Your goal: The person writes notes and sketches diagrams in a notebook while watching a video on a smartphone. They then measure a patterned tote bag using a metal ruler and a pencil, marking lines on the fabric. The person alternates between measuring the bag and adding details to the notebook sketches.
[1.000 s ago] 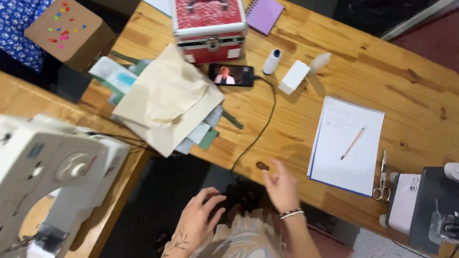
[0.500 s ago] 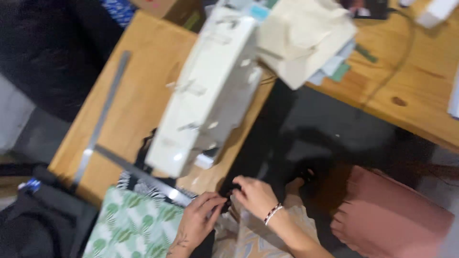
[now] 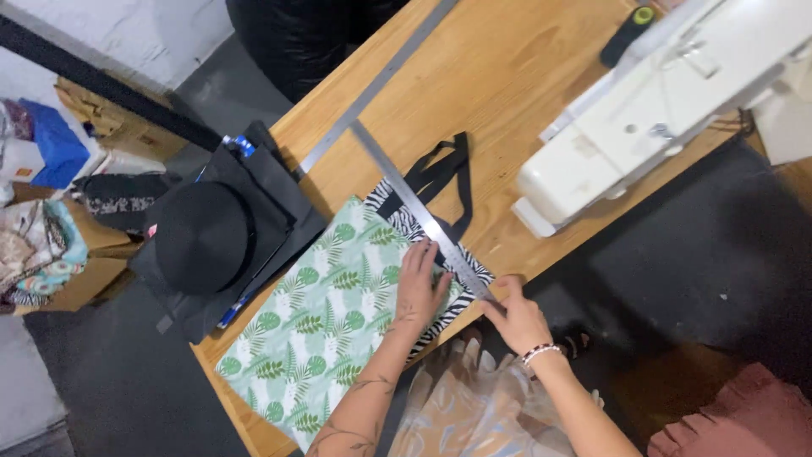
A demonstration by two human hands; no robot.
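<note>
My left hand [image 3: 420, 283] lies flat, fingers spread, on a green leaf-print fabric [image 3: 317, 326] and on the zebra-striped fabric [image 3: 463, 288] under it, at the wooden table's near edge. A long metal ruler [image 3: 420, 211] runs diagonally across both fabrics. My right hand [image 3: 518, 315] pinches the ruler's near end at the table edge. Black straps [image 3: 444, 173] stick out from beneath the ruler.
A white sewing machine [image 3: 660, 110] stands on the wooden table [image 3: 499, 76] at the upper right, with a dark thread spool [image 3: 624, 35] behind it. A second metal ruler [image 3: 376, 85] lies along the far side. A black bag and hat [image 3: 203, 237] sit left of the table.
The view has swung left from the other table to this one. Both hands have come up onto the fabrics and the ruler, which they now press down.
</note>
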